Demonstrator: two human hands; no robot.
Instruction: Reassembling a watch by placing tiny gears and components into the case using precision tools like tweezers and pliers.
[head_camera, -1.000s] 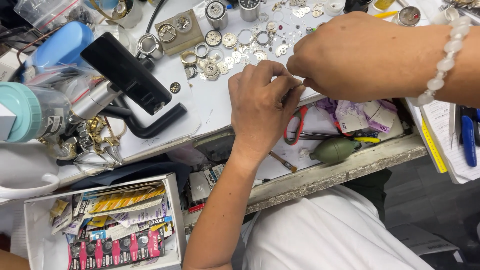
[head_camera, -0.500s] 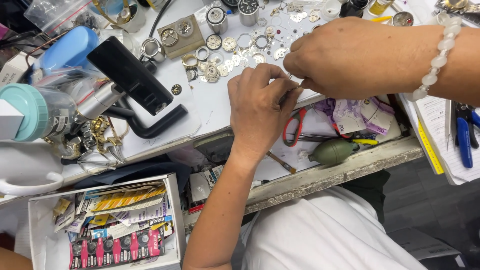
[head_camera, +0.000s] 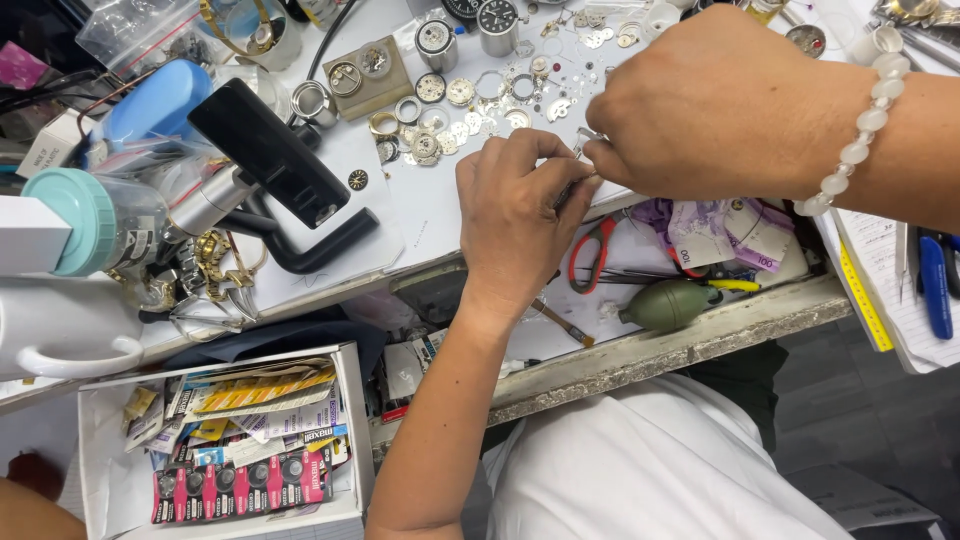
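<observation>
- The table is crowded; its worn front edge is seen at 5 o'clock.
- The right hand is curled, fingers pinching a small metal part.
- The left hand, at 7 o'clock of it, pinches the same part.

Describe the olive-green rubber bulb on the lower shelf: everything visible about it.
The olive-green dust blower bulb is pear-shaped, matte and looks like soft rubber. It lies on its side on the lower shelf below the white worktop, its narrow end pointing right into a yellow nozzle. It sits below the red-handled scissors and the banknotes. Neither hand touches it; the left hand works above.
</observation>
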